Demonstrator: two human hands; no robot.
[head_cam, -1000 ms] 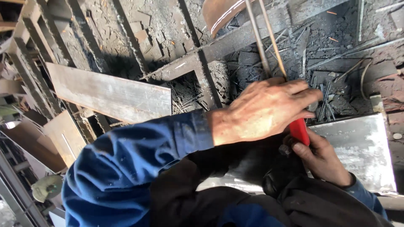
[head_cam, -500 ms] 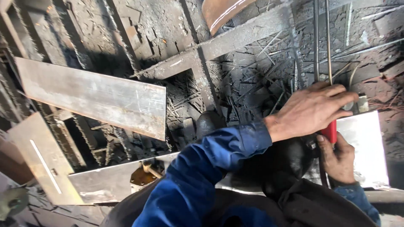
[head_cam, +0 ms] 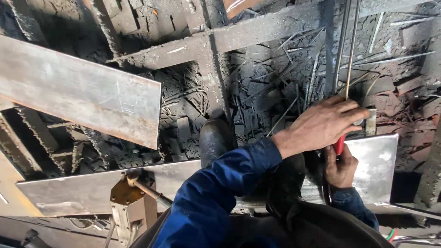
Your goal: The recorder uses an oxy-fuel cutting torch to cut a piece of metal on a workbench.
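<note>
A: Entry, head view. I log the left hand [head_cam: 324,124] lying palm-down over the top of a red-handled tool [head_cam: 339,146], fingers curled across it and closed over the handle's upper end. Only a short red strip shows, just under the knuckles.

B: And the right hand [head_cam: 339,166]?

A: Directly below the left one, touching the same red handle from underneath. Its fingers wrap toward the handle, but the left hand covers most of the contact, so I cannot tell whether that grip is fully closed.

B: Where does the tool sit relative to the grip?

A: Between the two hands, upright in the frame. Two thin metal rods [head_cam: 347,50] run straight up and away from just above the left knuckles. I cannot tell whether they touch the tool.

B: Surroundings?

A: Both hands rest over the right end of a long grey steel plate [head_cam: 376,160], near its far edge. A small square metal piece [head_cam: 370,121] sits just beyond the left fingertips. A dark boot [head_cam: 215,138] is well to the left of the grip, past the blue sleeve [head_cam: 220,193]. A second rusty steel plate [head_cam: 82,98] lies further left again, over black scrap and slag.
</note>
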